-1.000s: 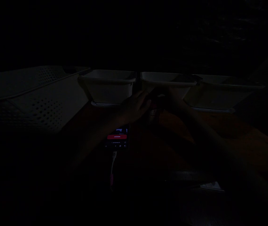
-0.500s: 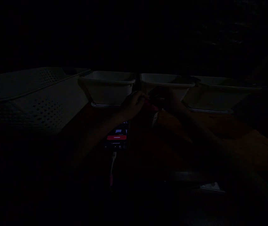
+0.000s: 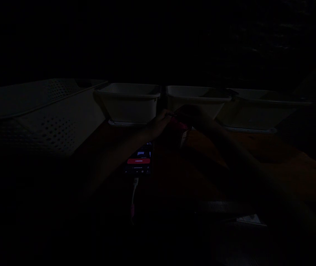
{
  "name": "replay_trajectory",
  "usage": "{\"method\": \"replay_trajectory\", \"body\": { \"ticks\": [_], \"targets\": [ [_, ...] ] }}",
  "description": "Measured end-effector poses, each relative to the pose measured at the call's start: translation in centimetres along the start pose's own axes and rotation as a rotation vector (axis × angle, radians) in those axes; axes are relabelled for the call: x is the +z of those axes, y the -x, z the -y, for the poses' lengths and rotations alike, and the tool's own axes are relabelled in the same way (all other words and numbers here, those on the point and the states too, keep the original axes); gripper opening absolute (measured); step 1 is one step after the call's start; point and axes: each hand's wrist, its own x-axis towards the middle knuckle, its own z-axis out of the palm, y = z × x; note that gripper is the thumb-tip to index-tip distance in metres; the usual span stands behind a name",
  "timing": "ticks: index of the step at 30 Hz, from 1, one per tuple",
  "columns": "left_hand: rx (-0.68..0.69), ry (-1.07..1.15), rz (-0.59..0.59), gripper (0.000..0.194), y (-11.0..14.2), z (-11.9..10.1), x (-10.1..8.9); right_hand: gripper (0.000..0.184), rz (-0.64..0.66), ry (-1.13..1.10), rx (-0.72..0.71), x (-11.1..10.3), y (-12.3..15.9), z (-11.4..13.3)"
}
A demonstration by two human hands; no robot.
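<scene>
The scene is very dark. A pink package (image 3: 182,129), with pale marks on its side, stands on the wooden table in front of me; its exact kind is too dim to make out. My left hand (image 3: 161,121) is at its upper left edge, fingers closed together there. From the other side my right hand (image 3: 193,115) reaches over its top, fingers bent and closed at the rim. The fingertips of both hands nearly meet. Under my left forearm lies a lit phone (image 3: 138,161), partly covered by the arm.
A white cable (image 3: 134,186) runs from the phone toward me. Behind the hands stand three pale tubs: a left tub (image 3: 133,107), a middle tub (image 3: 215,107) and a right tub (image 3: 249,114). A perforated basket (image 3: 84,122) fills the left. A pale flat piece (image 3: 251,219) lies at front right.
Both hands stay at the top of the pink package, with small finger shifts. The top of the package looks more crumpled. The whole view has moved slightly.
</scene>
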Motion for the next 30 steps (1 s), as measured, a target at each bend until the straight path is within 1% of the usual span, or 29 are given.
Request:
{"method": "replay_trajectory", "body": {
  "ticks": [3,9,14,17,22,26,30],
  "targets": [
    [0.006,-0.006,-0.016,0.011,0.04,-0.05,0.07,0.033,-0.011,-0.014,0.010,0.02,-0.12,-0.19],
    [-0.029,0.030,-0.002,0.012,0.49,-0.62,0.27,0.035,0.032,0.002,-0.010,-0.26,-0.47,-0.70],
    [-0.048,0.038,0.010,0.012,0.73,-0.88,0.45,0.038,0.006,0.025,0.024,-0.06,-0.26,-0.25],
    [-0.054,0.033,-0.002,0.012,0.65,-0.82,0.49,0.038,0.001,0.035,0.014,0.08,-0.06,0.10],
    [-0.036,0.016,0.012,0.012,0.67,-0.80,0.44,0.033,0.001,0.059,0.006,0.10,0.02,0.26],
    [-0.037,0.003,0.027,0.012,0.64,-0.60,0.35,0.036,0.002,0.048,0.005,0.12,-0.03,0.21],
    [-0.025,-0.030,0.000,0.014,0.24,0.10,0.33,0.038,-0.013,0.065,0.004,0.12,-0.09,0.13]
  ]
}}
